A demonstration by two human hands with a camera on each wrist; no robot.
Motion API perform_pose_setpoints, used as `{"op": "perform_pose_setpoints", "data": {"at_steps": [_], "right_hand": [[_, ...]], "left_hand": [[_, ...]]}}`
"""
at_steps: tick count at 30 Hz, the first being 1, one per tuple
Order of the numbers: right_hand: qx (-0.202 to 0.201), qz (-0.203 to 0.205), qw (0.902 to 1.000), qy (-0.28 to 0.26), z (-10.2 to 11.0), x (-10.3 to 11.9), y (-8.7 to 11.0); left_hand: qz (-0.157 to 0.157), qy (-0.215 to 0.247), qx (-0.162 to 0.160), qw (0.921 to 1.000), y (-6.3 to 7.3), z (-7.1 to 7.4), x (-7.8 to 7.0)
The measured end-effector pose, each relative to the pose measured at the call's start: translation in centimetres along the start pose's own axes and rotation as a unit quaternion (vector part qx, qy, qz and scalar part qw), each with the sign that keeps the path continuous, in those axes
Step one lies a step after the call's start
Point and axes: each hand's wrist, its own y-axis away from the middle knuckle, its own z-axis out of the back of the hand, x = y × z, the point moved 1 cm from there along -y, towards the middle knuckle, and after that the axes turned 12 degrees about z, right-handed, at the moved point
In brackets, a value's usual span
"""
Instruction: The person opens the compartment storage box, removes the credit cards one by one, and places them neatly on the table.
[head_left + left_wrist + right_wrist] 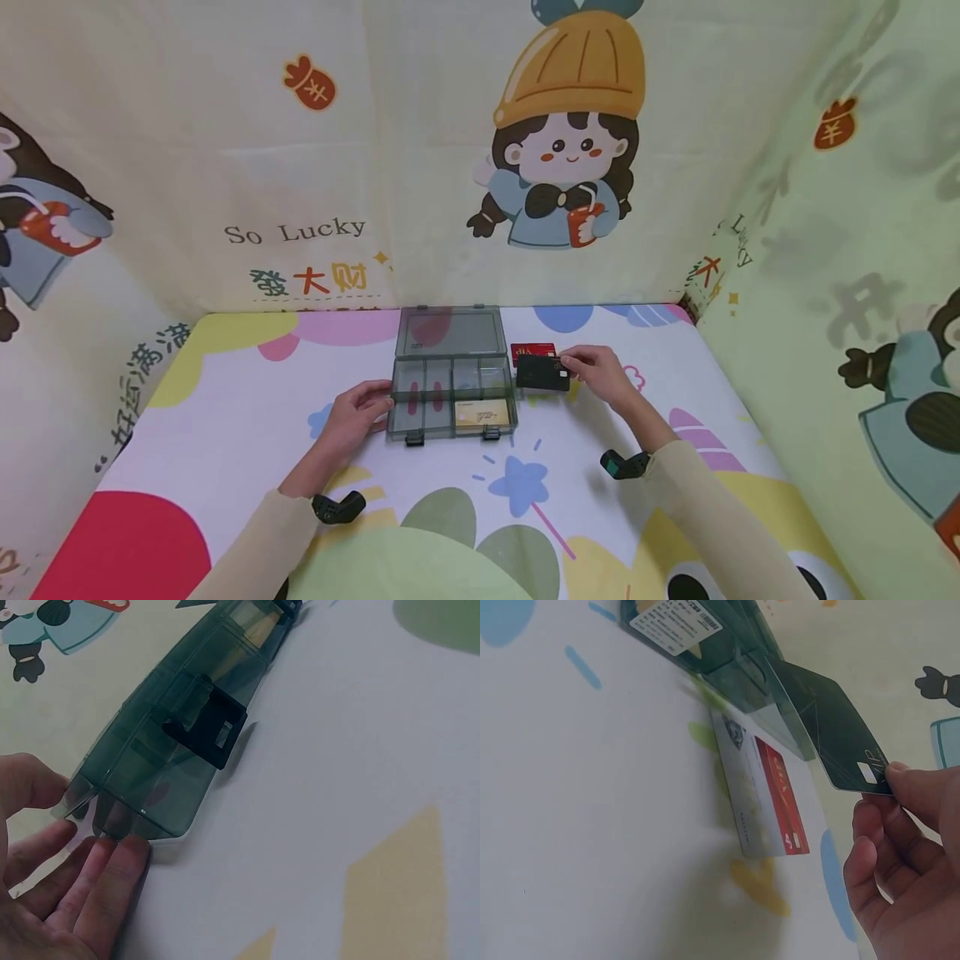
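Note:
A dark translucent compartment box [452, 398] lies with its hinged lid [452, 332] laid back. My left hand [357, 411] is at its left side. In the left wrist view, extended fingertips touch the side wall, with the thumb at the upper rim. Between thumb and fingers my right hand [600, 372] pinches a black VIP card [542, 373] by its edge, raised beside the box's right wall. Under it on the table lies a red card [533, 351], partly covered by a white card [739, 772]. A gold card [482, 413] lies in the box's front right compartment.
Two black latches [415, 438] stick out at the box's front edge. A white barcode label [676, 624] shows at the box in the right wrist view. The patterned tabletop [247, 417] meets a printed cloth wall [420, 167] at the back and sides.

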Motion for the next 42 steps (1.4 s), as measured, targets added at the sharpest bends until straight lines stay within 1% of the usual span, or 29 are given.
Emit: {"op": "perform_pose_setpoints", "data": {"at_steps": [3, 10, 15, 17, 19, 26, 28, 32, 35, 39, 42], "right_hand": [[0.006, -0.010, 0.9999, 0.001, 0.2, -0.1, 0.1], [0.002, -0.034, 0.9994, 0.010, 0.7, -0.5, 0.3], [0.027, -0.064, 0.9975, 0.009, 0.9, -0.8, 0.6], [0.037, -0.070, 0.9968, 0.008, 0.9, -0.8, 0.8], [0.048, -0.070, 0.9964, 0.006, 0.8, -0.9, 1.0], [0.101, -0.037, 0.9942, 0.006, 0.2, -1.5, 1.4], [0.109, -0.040, 0.9931, 0.013, -0.2, -1.7, 1.3], [0.126, -0.036, 0.9891, 0.066, -0.8, -2.0, 1.4], [0.126, -0.048, 0.9852, 0.106, -1.2, -1.8, 1.4], [0.125, -0.063, 0.9806, 0.137, -1.5, -1.4, 1.3], [0.129, -0.060, 0.9772, 0.158, -1.7, -1.2, 1.2]], "left_hand": [[0.001, 0.001, 0.001, 1.0000, 0.0, 0.0, 0.1], [0.000, 0.004, 0.003, 1.0000, -0.1, 0.1, 0.2], [0.000, 0.002, 0.003, 1.0000, 0.0, 0.0, 0.1], [-0.001, 0.001, 0.004, 1.0000, 0.0, 0.0, 0.1], [-0.001, 0.001, 0.005, 1.0000, 0.0, 0.0, 0.1], [-0.003, 0.005, 0.007, 1.0000, -0.1, 0.0, 0.3], [-0.004, 0.004, 0.007, 1.0000, -0.1, 0.0, 0.4], [-0.004, 0.005, 0.008, 0.9999, -0.1, 0.0, 0.4], [-0.004, 0.007, 0.008, 0.9999, -0.1, 0.0, 0.4], [-0.002, 0.010, 0.006, 0.9999, -0.1, 0.0, 0.4], [0.000, 0.011, 0.006, 0.9999, -0.1, 0.0, 0.4]]}}
